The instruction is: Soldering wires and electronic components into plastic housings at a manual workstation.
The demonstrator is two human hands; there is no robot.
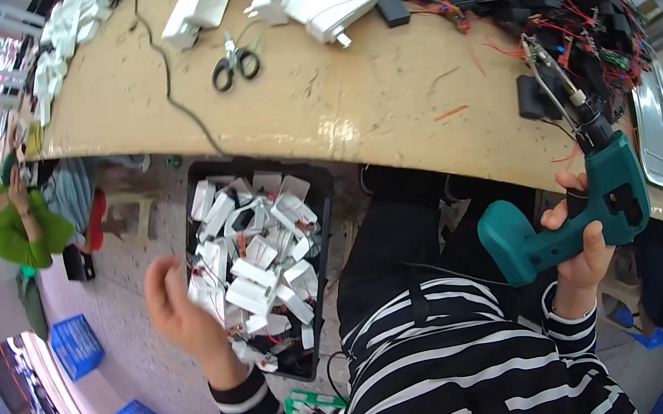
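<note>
Two hands, right hand gripping one drill

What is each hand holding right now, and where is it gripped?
The right hand holds a teal power screwdriver, gripped around its body near the handle. The left hand holds nothing; it hangs open above the black crate of white parts.

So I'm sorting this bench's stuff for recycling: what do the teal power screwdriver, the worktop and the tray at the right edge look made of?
The teal power screwdriver, held in the right hand, looks like moulded plastic with a dull sheen and a black collar. The worktop seems to be wood board, matte tan, scratched and stained. The tray looks like bare metal: silvery, with bright reflections.
</note>
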